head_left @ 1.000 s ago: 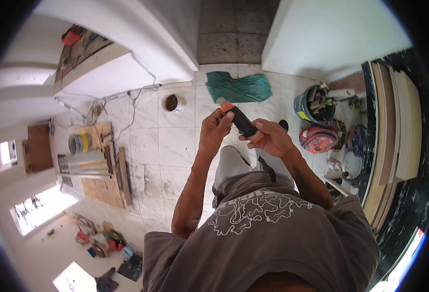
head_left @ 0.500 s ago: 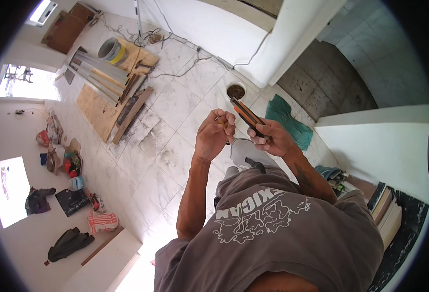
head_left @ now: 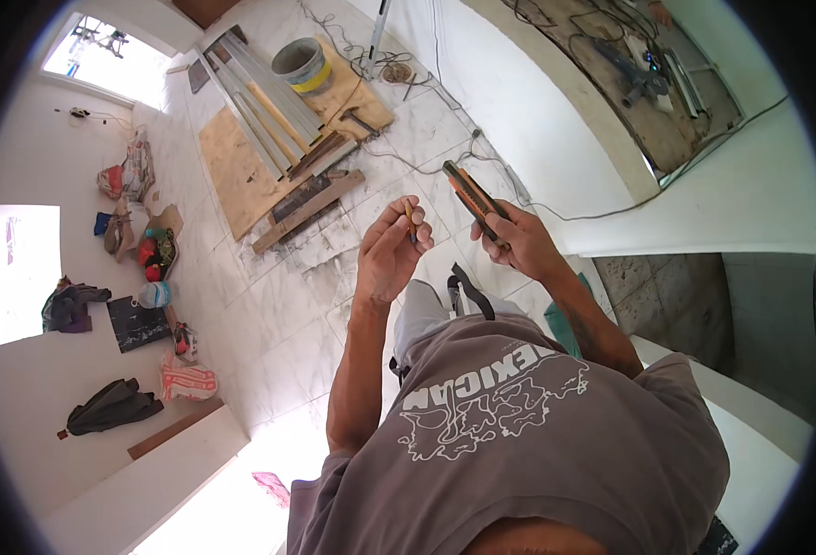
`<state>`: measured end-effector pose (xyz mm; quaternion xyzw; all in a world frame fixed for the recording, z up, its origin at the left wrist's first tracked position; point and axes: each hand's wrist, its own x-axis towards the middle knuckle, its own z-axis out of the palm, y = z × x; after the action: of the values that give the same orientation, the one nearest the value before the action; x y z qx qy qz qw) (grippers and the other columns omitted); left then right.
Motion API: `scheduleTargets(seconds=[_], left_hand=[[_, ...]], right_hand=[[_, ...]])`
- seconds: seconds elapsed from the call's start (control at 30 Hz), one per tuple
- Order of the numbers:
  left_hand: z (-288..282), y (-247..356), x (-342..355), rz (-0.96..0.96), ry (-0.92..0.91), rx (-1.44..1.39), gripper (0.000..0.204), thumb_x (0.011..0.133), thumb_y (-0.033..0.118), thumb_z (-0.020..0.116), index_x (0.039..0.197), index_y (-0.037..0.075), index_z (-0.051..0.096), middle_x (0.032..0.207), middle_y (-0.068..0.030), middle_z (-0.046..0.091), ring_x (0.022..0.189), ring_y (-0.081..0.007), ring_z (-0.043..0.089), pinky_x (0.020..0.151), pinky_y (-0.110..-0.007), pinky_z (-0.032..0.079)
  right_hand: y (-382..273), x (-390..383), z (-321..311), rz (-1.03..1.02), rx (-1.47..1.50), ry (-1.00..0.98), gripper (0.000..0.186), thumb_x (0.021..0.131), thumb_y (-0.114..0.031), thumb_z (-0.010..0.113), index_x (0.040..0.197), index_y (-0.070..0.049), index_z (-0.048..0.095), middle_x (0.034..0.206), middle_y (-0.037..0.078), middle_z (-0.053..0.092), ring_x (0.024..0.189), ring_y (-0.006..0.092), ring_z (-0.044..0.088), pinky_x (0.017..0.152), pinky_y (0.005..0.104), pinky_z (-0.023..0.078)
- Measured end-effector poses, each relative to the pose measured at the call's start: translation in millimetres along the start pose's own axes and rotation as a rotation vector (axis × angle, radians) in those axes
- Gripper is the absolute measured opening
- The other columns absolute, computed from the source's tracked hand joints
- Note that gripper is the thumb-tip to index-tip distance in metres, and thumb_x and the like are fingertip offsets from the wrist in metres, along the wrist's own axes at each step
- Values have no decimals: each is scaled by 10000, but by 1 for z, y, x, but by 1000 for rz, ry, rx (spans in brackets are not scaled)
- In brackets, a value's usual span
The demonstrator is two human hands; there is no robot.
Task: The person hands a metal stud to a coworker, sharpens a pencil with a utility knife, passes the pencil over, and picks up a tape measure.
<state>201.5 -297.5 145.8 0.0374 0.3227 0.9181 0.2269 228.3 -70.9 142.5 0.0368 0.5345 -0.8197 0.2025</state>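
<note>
My left hand grips a small, slim yellowish pencil-like object, held upright between thumb and fingers. My right hand, just to its right, holds a black and orange utility knife pointing up and leftward; whether a blade is out I cannot tell. The two hands are apart over the white tiled floor, in front of my grey-clad legs.
Plywood bearing metal channels, a bucket and a hammer lies ahead. Cords trail along white walls. A counter opening holds tools; another person's hand shows there. Bags lie left.
The view has swung left. The knife, earlier held by both hands, is now only in my right hand; my left hand has moved away from it with the small object.
</note>
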Motion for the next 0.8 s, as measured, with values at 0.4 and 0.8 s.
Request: scheduleTargets(seconds=[0.4,0.8], left_hand=[[-80,86,167,-93,13,-64,241,996,117,390,1197,12,473,866,-7,472,668,-85,432,616,-241,370],[-90,151,316,-343,-107,439,321,988,340,483,966,32,570,566,84,341,478,-22,263,436,-207,212]], right_hand=[[-59,164,30,-57,-19,-7,279,928,-27,406,1190,53,458,947,96,564,658,118,493,559,257,417],[-104,288,67,-86,-42,369,296,989,-149,428,1199,47,500,950,118,629,634,95,563,516,217,440]])
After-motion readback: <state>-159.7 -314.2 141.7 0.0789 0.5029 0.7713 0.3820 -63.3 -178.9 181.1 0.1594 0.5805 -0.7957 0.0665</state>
